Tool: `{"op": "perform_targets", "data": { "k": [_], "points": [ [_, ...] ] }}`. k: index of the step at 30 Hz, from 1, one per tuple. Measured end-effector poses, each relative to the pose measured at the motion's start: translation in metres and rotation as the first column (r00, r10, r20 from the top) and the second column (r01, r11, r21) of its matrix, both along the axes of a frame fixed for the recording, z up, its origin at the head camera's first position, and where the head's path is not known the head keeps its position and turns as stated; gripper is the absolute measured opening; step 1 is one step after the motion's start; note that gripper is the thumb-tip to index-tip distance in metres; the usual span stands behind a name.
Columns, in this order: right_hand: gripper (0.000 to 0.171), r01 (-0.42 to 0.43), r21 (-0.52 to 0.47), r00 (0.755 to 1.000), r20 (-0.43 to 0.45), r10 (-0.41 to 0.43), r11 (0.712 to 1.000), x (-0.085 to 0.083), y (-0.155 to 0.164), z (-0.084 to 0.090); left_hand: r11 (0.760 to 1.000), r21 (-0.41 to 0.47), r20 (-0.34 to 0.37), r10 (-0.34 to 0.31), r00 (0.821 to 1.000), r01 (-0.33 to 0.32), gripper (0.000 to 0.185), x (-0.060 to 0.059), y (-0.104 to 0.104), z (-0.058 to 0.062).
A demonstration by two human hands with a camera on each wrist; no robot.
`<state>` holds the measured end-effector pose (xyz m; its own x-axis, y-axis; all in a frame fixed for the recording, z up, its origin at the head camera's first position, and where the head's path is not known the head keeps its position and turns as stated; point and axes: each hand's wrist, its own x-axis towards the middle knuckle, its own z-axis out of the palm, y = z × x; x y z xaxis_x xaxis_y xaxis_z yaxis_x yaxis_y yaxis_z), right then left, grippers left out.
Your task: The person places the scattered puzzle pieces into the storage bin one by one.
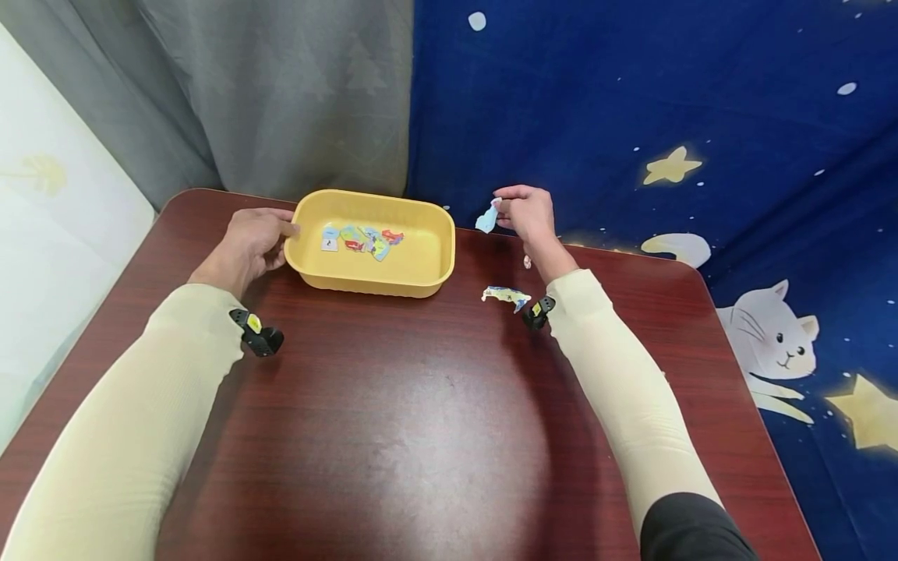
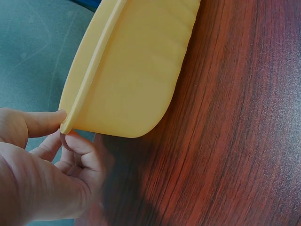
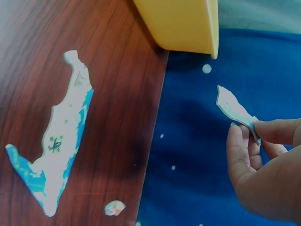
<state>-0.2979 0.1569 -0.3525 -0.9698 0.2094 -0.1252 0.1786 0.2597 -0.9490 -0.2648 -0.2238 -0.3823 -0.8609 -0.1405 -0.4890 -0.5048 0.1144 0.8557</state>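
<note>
My left hand (image 1: 251,243) pinches the rim of a yellow plastic basin (image 1: 421,248) at its left end; in the left wrist view the thumb (image 2: 44,123) lies over the rim with fingers curled beneath. Several colourful flat cut-out pieces (image 1: 365,240) lie inside the basin, toward its left half. To the right of the basin, my right hand (image 1: 528,214) holds a small light-blue flat puzzle-like piece (image 1: 487,218) between thumb and fingers, raised near the table's far edge. In the right wrist view this piece (image 3: 230,104) shows its thin edge.
A long, irregular white-and-blue piece (image 1: 507,294) lies on the dark red wooden table (image 1: 393,405) below my right hand. A tiny piece (image 3: 114,207) lies near the far edge. Grey curtain (image 1: 302,93) and blue star-patterned cloth (image 1: 596,93) hang behind the table.
</note>
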Motion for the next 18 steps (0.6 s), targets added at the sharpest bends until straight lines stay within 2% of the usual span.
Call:
{"op": "perform_targets", "data": {
  "k": [12,18],
  "points": [
    [0.02,-0.049,-0.004,0.999,0.001,0.049,0.999,0.0,-0.019,0.002,1.0,0.006,0.005,-0.006,1.0,0.006,0.041,0.001,0.001,0.0],
    [0.021,-0.067,-0.037,0.998,0.012,0.068,0.997,0.0,-0.029,0.0,1.0,0.0,0.009,-0.009,1.0,0.009,0.043,0.001,0.001,-0.001]
  ]
}}
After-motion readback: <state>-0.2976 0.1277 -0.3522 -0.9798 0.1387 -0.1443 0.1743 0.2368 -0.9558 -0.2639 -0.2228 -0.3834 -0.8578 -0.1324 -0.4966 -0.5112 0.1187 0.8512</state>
